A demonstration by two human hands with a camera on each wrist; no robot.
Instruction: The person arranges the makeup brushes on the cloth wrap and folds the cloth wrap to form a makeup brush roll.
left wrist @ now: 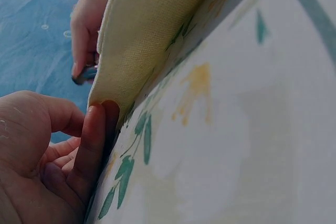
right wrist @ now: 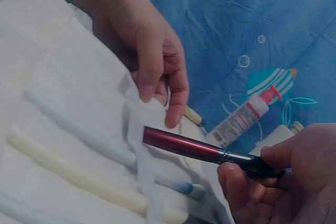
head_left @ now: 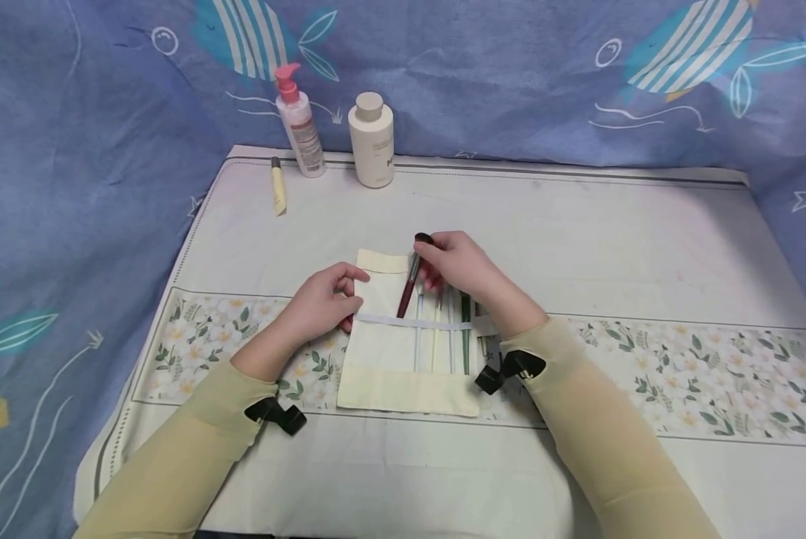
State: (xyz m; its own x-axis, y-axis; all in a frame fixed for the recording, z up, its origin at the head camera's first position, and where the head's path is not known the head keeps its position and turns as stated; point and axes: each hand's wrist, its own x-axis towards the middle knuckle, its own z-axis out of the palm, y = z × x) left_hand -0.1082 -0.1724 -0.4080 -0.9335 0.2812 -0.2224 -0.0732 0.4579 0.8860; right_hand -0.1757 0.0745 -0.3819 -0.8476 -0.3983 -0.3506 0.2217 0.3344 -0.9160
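A cream cloth brush roll [head_left: 376, 352] lies unfolded before me, with a pale elastic band [head_left: 369, 320] across its middle. Several slim-handled tools, white, yellow and green, sit under the band on the right part. My left hand [head_left: 325, 296] pinches the roll's left edge near the band, thumb on top and fingers at the underside. Between thumb and fingers, my right hand [head_left: 458, 262] holds a makeup brush [right wrist: 184, 146] with a dark red handle and silver ferrule. Its bristles point away from me in the head view, and its handle end is right at the band.
Toward the back left stand a pump bottle [head_left: 301, 131] with a pink top and a white capped bottle [head_left: 373, 150]. Beside them lies a small yellow tube [head_left: 278, 189]. A blue fish-print curtain [head_left: 477, 75] hangs behind the table [head_left: 578, 239].
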